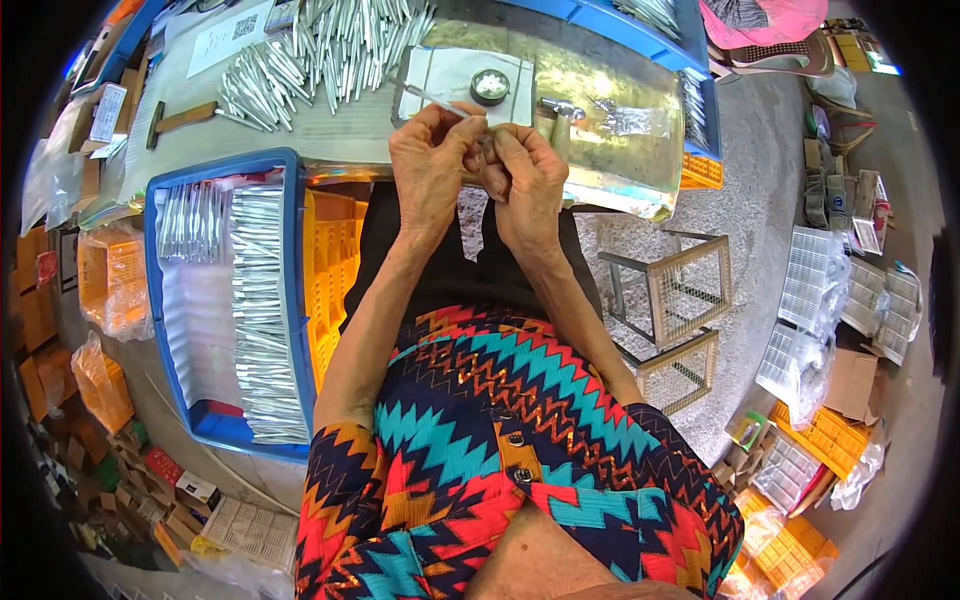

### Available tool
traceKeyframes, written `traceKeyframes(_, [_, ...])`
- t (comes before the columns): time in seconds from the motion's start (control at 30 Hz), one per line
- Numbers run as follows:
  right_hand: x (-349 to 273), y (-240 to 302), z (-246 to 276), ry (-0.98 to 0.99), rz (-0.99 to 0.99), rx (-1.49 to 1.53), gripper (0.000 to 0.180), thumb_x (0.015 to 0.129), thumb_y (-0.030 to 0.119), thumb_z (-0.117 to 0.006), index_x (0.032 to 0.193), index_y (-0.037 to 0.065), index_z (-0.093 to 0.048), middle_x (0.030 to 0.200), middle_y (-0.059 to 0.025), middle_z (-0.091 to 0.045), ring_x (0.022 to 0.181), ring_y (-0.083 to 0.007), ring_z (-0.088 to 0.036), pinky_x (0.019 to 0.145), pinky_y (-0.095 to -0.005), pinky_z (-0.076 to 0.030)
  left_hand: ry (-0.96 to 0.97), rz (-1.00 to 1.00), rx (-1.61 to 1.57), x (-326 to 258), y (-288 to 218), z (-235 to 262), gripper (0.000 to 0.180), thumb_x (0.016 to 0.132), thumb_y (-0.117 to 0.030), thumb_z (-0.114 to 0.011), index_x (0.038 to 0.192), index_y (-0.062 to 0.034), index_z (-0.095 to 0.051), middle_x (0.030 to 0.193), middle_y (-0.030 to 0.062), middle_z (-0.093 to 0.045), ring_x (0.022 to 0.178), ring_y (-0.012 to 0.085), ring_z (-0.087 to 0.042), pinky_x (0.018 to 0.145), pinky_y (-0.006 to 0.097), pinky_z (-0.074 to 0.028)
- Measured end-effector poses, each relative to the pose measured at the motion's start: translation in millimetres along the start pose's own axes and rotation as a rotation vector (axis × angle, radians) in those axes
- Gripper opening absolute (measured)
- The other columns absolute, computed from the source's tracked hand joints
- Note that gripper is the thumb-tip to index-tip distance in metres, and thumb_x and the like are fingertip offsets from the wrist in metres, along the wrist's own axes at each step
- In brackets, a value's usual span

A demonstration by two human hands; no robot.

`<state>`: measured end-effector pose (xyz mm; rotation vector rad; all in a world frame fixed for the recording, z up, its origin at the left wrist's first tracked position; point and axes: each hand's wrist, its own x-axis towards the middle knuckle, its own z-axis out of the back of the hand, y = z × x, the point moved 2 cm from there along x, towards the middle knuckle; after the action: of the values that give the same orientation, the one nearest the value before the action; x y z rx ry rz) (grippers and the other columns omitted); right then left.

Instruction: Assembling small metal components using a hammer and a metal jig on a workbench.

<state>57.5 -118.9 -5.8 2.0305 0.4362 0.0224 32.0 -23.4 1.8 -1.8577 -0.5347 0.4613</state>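
Observation:
My left hand [428, 160] is closed in a pinch on a slim silvery metal piece [428, 95], which points up and to the left. Fingertips of my right hand [530, 175] meet those of the left, also pinched; whatever lies between them is too small or hidden to name. Just beyond the hands a small round dark tin [489, 86] holds tiny white bits, on a pale board [455, 66]. A hammer [562, 108] lies to the right of the tin. Many slim silvery pieces [345, 50] are heaped at the far left.
A blue tray [300, 200] with rows of silvery pieces stands at left, against an orange crate [333, 260]. Another wooden-handled tool [187, 116] lies on the table's left. More pieces [630, 118] lie at right, near a blue bin [712, 120]. A metal-framed stool [690, 285] stands below.

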Motion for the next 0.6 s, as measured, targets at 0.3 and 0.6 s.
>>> traceKeyframes(0.3, [14.5,6.5,-8.0,0.042,-0.054,0.167,0.021,0.082,0.006,-0.047,0.099,-0.006,-0.051,0.066,-0.0028,-0.048,0.045,-0.0054,-0.040,0.039,-0.0181,-0.027,0.031,-0.095,0.239,34.7,-9.4,-7.0,0.007,0.076,-0.004,-0.059,0.080,0.0012,-0.061,0.066,0.0032,-0.059,0.057,0.0075,-0.053,0.049,0.019,-0.043])
traceKeyframes(0.6, [37.1,9.6,0.2,0.136,-0.006,-0.203,0.027,0.079,0.005,-0.048,0.103,-0.007,-0.052,0.067,-0.0020,-0.051,0.050,-0.0057,-0.043,0.044,-0.0189,-0.032,0.069,-0.116,0.244,62.0,4.3,-9.9,0.005,0.075,-0.002,-0.057,0.076,0.0012,-0.061,0.060,0.0014,-0.057,0.051,0.0057,-0.051,0.044,0.019,-0.042])
